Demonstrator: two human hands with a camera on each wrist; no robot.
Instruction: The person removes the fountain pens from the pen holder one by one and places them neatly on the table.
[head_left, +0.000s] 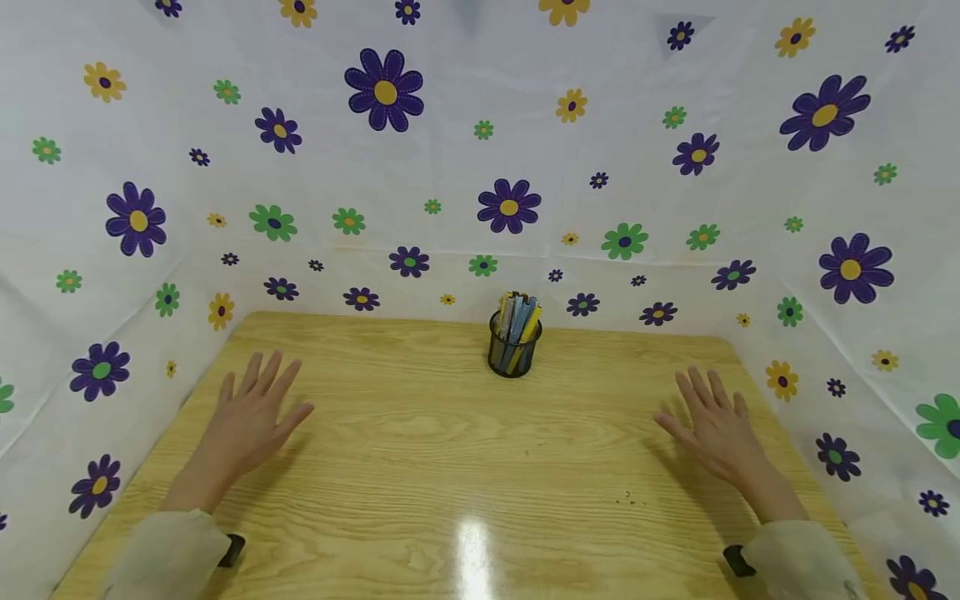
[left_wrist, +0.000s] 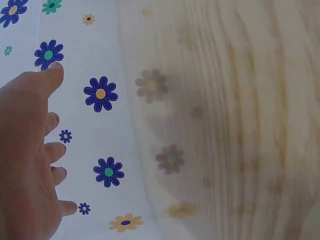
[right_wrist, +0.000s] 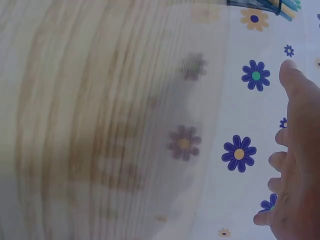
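Observation:
My left hand [head_left: 251, 421] is over the left side of the wooden table [head_left: 420, 467], fingers straight and spread, holding nothing. On the right side my right hand [head_left: 716, 429] is held the same way, palm down, with its shadow on the wood below it. Between and beyond the hands, near the back edge, stands a black mesh pen holder [head_left: 510, 357] with several pens and markers [head_left: 521, 321] upright in it. Its lower part also shows at the top of the right wrist view. Both wrist views show the fingers [left_wrist: 55, 150] apart from any object.
A white cloth [head_left: 450, 158] printed with purple, green and yellow flowers hangs behind the table and along both sides. Small dark marks [head_left: 630, 500] lie on the wood near the right forearm. A bright reflection shows at the front middle.

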